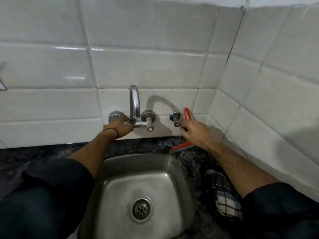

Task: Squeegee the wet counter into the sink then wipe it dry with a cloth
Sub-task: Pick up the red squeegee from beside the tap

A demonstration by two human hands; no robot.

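Right hand (193, 131) grips the red squeegee (181, 147) — blade on the far desk (193, 163), handle upright; left hand (119, 125) closed on the tap valve (114, 116).

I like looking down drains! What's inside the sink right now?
Inside the sink there is only the round drain with its small holes. No dishes show. The near left part of the basin is covered by a dark sleeve, so that bit stays unseen.
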